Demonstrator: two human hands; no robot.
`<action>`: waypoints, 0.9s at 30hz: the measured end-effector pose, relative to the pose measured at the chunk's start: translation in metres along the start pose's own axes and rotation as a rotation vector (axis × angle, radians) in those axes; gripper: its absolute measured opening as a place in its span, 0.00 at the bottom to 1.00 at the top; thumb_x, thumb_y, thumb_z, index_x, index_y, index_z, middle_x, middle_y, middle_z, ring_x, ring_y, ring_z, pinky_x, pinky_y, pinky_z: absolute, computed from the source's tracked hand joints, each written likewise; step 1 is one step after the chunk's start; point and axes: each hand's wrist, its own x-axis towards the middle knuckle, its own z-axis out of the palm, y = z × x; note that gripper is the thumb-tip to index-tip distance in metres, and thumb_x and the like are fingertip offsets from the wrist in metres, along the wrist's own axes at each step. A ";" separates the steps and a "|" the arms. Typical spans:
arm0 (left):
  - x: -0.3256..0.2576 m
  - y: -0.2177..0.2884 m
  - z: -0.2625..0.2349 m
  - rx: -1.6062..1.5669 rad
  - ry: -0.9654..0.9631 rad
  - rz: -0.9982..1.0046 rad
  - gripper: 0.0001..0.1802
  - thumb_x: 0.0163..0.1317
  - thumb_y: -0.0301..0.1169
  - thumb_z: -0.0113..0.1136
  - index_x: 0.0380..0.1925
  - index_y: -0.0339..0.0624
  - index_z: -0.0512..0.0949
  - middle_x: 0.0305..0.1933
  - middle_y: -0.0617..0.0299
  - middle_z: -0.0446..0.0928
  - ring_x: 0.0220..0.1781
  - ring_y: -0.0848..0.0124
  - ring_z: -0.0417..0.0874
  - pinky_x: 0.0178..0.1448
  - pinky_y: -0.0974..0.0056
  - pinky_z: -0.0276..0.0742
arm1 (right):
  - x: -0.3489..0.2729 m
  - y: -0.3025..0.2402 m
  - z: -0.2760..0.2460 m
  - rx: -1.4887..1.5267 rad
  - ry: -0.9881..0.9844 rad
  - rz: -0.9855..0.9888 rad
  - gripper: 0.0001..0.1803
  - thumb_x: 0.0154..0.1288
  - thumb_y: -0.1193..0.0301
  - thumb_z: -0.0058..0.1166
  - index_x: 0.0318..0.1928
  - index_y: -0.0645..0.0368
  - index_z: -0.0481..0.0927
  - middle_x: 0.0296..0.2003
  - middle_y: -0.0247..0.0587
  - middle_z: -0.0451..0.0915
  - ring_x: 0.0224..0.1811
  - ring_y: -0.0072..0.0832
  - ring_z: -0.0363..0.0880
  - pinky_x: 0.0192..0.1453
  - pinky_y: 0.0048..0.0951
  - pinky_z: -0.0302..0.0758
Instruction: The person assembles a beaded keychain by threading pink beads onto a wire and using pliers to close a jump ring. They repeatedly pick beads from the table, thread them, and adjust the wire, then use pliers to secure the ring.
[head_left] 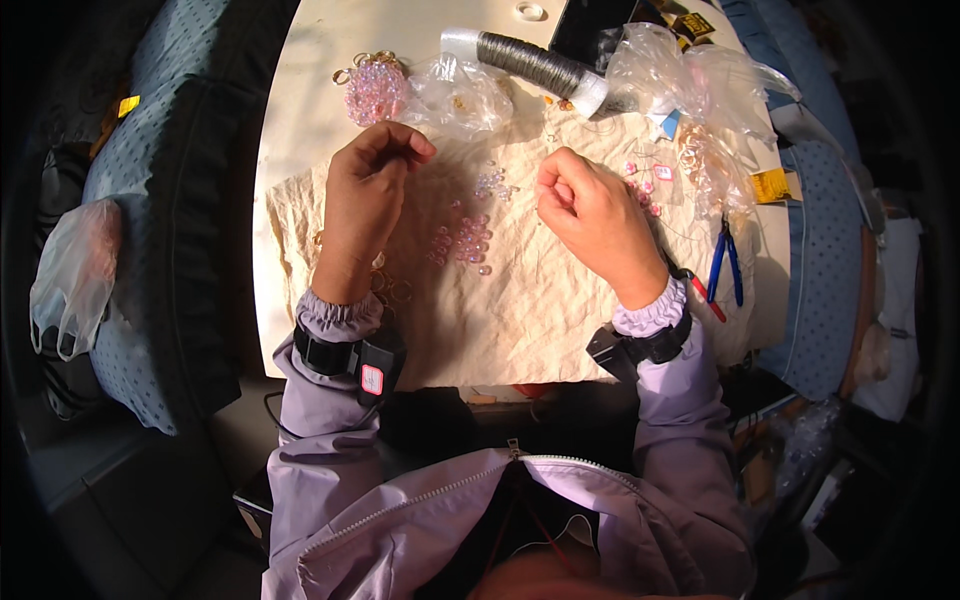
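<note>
Evidently I keep my left hand (365, 195) and right hand (590, 215) pinched shut above the middle of the crumpled cloth (520, 310), on something too fine to see, so the loose pink beads (465, 240) lie reachable between them.

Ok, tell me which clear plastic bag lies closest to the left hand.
The crumpled clear plastic bag just beyond the left hand, beside the round pink bead cluster; the other clear bags lie at the table's far right.
</note>
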 end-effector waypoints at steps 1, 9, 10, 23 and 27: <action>0.000 0.000 0.001 0.008 -0.005 0.001 0.17 0.66 0.09 0.47 0.40 0.32 0.85 0.40 0.64 0.85 0.45 0.74 0.82 0.56 0.69 0.78 | 0.000 0.000 0.000 -0.005 0.001 -0.003 0.07 0.70 0.78 0.62 0.42 0.60 0.76 0.25 0.43 0.74 0.26 0.37 0.76 0.33 0.38 0.74; -0.002 0.002 0.005 0.044 -0.024 -0.008 0.16 0.68 0.11 0.48 0.40 0.33 0.85 0.40 0.65 0.84 0.44 0.75 0.82 0.55 0.70 0.78 | 0.001 0.001 0.002 -0.015 0.012 -0.014 0.07 0.69 0.78 0.63 0.42 0.59 0.76 0.25 0.43 0.74 0.26 0.38 0.76 0.32 0.39 0.74; -0.002 0.002 0.005 0.049 -0.029 -0.005 0.16 0.68 0.11 0.48 0.40 0.33 0.85 0.40 0.65 0.84 0.44 0.75 0.82 0.55 0.70 0.77 | 0.001 0.001 0.002 -0.017 0.012 -0.016 0.07 0.69 0.78 0.63 0.42 0.59 0.76 0.25 0.43 0.74 0.26 0.38 0.76 0.32 0.39 0.74; -0.003 0.001 0.006 0.059 -0.056 0.004 0.14 0.70 0.12 0.49 0.41 0.33 0.85 0.41 0.66 0.85 0.45 0.76 0.82 0.56 0.69 0.78 | 0.001 -0.001 0.001 -0.020 0.007 0.002 0.07 0.69 0.79 0.63 0.41 0.60 0.76 0.25 0.43 0.74 0.25 0.37 0.76 0.32 0.38 0.74; -0.002 0.000 0.006 0.053 -0.064 0.004 0.14 0.72 0.12 0.49 0.41 0.33 0.85 0.41 0.66 0.85 0.46 0.75 0.83 0.57 0.69 0.78 | 0.002 -0.001 0.002 -0.021 0.004 0.010 0.07 0.69 0.79 0.63 0.41 0.60 0.76 0.26 0.44 0.75 0.26 0.38 0.77 0.33 0.39 0.74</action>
